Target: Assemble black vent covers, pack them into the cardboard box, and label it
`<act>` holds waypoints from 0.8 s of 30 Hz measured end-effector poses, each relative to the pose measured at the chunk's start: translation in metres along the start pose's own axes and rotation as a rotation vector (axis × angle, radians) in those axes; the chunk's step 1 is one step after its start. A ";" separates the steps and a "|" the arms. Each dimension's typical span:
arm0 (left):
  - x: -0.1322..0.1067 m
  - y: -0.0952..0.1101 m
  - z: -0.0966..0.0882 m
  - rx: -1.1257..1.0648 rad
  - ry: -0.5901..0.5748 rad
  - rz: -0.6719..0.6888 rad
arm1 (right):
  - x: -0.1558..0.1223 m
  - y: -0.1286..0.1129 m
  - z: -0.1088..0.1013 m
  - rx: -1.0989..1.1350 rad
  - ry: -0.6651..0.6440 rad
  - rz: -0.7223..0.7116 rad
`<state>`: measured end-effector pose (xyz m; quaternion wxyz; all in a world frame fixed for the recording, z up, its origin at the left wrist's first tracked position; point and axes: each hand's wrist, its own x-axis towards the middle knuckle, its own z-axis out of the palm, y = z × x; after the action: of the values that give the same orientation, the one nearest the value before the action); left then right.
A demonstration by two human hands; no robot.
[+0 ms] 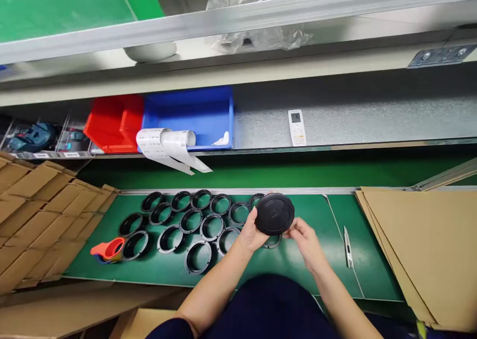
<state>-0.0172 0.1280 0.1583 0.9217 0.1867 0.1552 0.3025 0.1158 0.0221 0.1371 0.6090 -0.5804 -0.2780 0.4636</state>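
I'm seeing the left hand (252, 233) grasping a black round cover (275, 213) over the green mat (294, 274), the right hand (306, 244) loosely open beside it; a fumbled grip could drop it onto the near black rings (211, 215).

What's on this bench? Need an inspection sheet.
surface: green mat
job's things: black round cap, held above black rings spread on the mat
clutter: utility knife, orange-red plastic piece
grippers: left hand holds the cap; right hand is at its edge
cables: nothing seen
surroundings: flattened cardboard at right, blue bin, red bin, label roll, white remote control
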 end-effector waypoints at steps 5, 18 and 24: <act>-0.032 -0.007 0.003 0.000 -0.019 -0.051 | -0.007 -0.027 0.027 -0.369 0.264 -0.352; -0.075 0.002 0.003 -0.010 0.024 -0.061 | -0.027 -0.032 0.055 -0.274 0.096 -0.351; -0.077 0.008 0.004 -0.102 0.028 -0.098 | -0.030 -0.026 0.039 0.179 0.042 -0.086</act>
<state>-0.0785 0.0852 0.1790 0.9414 0.1277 0.1612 0.2672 0.0757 0.0156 0.1748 0.6835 -0.5208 -0.2474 0.4476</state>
